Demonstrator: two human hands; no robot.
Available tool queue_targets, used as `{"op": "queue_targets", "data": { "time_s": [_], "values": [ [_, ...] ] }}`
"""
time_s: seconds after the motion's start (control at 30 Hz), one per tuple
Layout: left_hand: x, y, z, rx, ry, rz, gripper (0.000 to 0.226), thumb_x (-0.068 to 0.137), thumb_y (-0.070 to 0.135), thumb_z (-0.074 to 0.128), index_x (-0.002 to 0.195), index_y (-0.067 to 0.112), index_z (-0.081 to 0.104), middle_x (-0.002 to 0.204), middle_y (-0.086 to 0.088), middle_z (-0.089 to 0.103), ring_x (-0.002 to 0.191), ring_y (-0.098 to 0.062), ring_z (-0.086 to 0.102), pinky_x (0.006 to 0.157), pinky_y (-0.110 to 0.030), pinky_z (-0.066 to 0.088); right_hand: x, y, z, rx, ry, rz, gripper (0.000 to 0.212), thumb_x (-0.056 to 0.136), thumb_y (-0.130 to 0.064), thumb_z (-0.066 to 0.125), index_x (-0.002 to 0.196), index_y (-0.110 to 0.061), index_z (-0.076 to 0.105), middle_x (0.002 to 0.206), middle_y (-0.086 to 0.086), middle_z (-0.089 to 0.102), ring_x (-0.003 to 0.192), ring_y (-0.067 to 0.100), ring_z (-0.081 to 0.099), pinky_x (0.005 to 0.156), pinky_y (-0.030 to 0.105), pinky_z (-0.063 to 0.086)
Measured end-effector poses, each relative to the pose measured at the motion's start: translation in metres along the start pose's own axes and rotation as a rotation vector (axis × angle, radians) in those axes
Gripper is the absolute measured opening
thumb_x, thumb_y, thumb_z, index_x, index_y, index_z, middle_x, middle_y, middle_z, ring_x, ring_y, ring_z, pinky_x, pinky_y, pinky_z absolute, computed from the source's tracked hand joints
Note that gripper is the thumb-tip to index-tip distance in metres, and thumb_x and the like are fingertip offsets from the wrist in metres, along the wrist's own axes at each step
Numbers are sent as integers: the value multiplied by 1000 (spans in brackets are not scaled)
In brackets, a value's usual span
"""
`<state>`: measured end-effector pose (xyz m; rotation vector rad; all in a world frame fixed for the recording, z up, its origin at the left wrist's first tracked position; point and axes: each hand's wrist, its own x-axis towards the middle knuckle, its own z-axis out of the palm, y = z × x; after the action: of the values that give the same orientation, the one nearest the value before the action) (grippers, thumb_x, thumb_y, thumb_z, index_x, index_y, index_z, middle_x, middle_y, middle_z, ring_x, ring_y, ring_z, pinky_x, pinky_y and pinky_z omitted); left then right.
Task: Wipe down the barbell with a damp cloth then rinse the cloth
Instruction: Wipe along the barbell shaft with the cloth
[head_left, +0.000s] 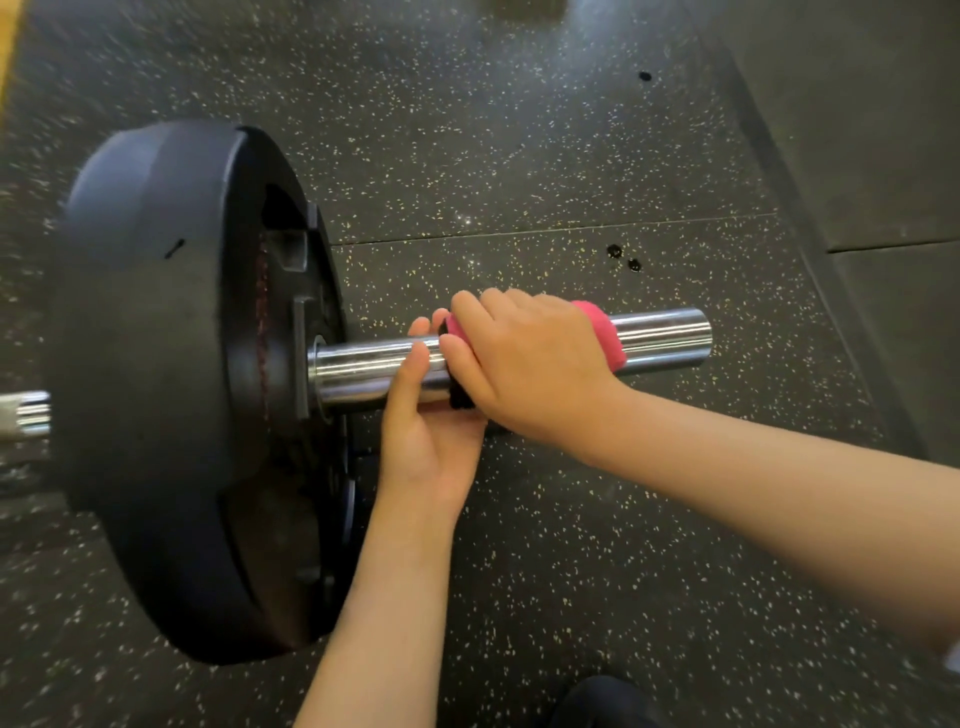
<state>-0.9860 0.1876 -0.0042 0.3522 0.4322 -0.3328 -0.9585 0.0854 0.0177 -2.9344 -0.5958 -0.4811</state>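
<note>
right hand (524, 364) fingers wrap cloth (602, 338) on barbell (665, 338) | left hand (426, 441) fingers curl round barbell | plate (156, 364) beside

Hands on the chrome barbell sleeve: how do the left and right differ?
The left hand reaches up from below, gripping the bare chrome barbell sleeve near the black rubber weight plate. The right hand comes over the top, wrapped round the pink cloth, farther out. Both curl round the sleeve.
</note>
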Motion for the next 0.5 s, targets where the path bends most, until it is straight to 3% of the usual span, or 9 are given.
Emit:
{"op": "queue_targets", "data": {
  "time_s": [0.07,0.2,0.37,0.5],
  "values": [
    [-7,-2,12,57,162,24,26,71,35,69,94,21,69,100,3,72,94,-13,67,87,-35,53,-3,10,-5,11,-60,-18,35,94,-37,34,80,-13,55,65,4,55,54,26,51,51,30,25],
    [-16,5,28,101,443,-30,54,67,46,75,113,21,63,105,-6,72,99,-23,68,94,-49,50,-17,47,-16,-37,-139,21,37,97,-36,31,82,-13,55,66,1,56,54,22,50,48,29,31],
    [-11,18,44,122,580,-101,46,68,42,82,102,20,62,103,-9,66,97,-29,66,87,-55,53,-42,94,-28,-107,-149,115,43,98,-35,24,85,-11,58,68,2,56,57,23,51,50,32,36],
    [-12,13,41,171,540,-72,32,75,27,79,102,19,64,97,-5,71,95,-24,69,86,-52,55,-43,95,-23,-116,-98,126,44,99,-32,23,83,-11,58,66,2,55,56,24,49,49,34,37]
  ]
}}
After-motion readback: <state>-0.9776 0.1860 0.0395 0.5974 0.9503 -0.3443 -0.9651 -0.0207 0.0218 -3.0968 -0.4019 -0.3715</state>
